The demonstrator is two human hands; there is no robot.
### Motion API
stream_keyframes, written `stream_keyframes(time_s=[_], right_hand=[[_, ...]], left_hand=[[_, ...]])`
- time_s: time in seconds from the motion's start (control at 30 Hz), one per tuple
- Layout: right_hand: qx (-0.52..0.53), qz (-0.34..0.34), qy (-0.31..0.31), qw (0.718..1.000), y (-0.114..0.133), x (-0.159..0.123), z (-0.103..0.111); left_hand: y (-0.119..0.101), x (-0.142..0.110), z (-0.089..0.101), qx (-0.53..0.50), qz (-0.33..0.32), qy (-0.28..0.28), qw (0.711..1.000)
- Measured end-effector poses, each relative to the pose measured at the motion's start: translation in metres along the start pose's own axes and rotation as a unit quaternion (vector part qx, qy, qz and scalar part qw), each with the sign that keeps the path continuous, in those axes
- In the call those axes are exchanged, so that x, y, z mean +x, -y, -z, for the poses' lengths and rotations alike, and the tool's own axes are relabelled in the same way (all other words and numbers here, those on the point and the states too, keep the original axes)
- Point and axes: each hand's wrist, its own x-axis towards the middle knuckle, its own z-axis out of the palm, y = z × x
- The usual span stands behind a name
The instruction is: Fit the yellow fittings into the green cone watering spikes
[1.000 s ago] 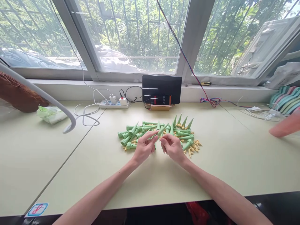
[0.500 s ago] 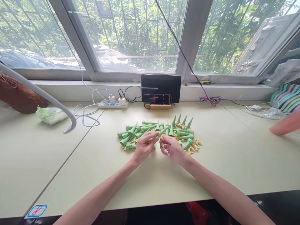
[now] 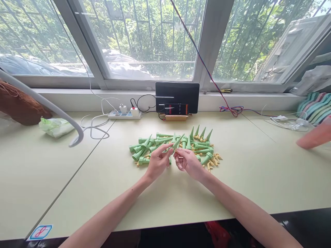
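Between the fingertips of my left hand (image 3: 158,163) is a green plant watering spike (image 3: 178,140), its point tilted up and to the right. My right hand (image 3: 190,162) is closed beside it, pinching a small yellow piece (image 3: 176,149) against the spike's lower end; the fingers hide most of that piece. Behind both hands lie several more green spikes (image 3: 143,152) in a loose heap. A few spikes with yellow pieces fitted stand point up (image 3: 203,133) at the back right. Loose yellow valve pieces (image 3: 215,159) lie right of my right hand.
A phone (image 3: 177,109) leans on a black tablet (image 3: 177,90) at the table's back. A power strip (image 3: 125,115) with white cables sits left of them. Bundled red and blue wire (image 3: 232,111) lies back right. A curved white bar (image 3: 59,113) crosses the left side.
The green spike has turned more upright in my left hand, its tip shifting left. My right hand has moved slightly left with the yellow piece.
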Motion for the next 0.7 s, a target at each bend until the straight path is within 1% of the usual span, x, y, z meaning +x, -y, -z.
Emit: stream_keyframes(time_s=[0.1,0.2,0.37,0.57,0.63,0.7], right_hand=[[-0.008,0.010,-0.003,1.000,0.0001,-0.0002,0.0010],[-0.020,0.023,-0.006,1.000,-0.0009,0.0005,0.0023],[-0.062,0.057,-0.023,0.996,-0.0014,0.0003,0.0011],[-0.142,0.108,-0.051,0.983,0.0002,-0.0016,-0.0014],[-0.187,0.124,-0.060,0.973,-0.0002,-0.0025,-0.0007],[-0.245,0.149,-0.071,0.955,-0.0011,-0.0035,0.0006]], left_hand=[[0.0009,0.0002,-0.0002,0.009,-0.004,-0.004,1.000],[0.0029,0.0001,-0.0004,0.028,-0.025,-0.014,0.999],[0.0039,-0.0009,-0.0012,0.046,-0.042,-0.021,0.998],[0.0014,-0.0017,-0.0023,0.057,-0.011,-0.029,0.998],[0.0009,-0.0022,-0.0021,0.058,0.006,-0.034,0.998],[0.0007,-0.0029,-0.0019,0.055,0.026,-0.035,0.998]])
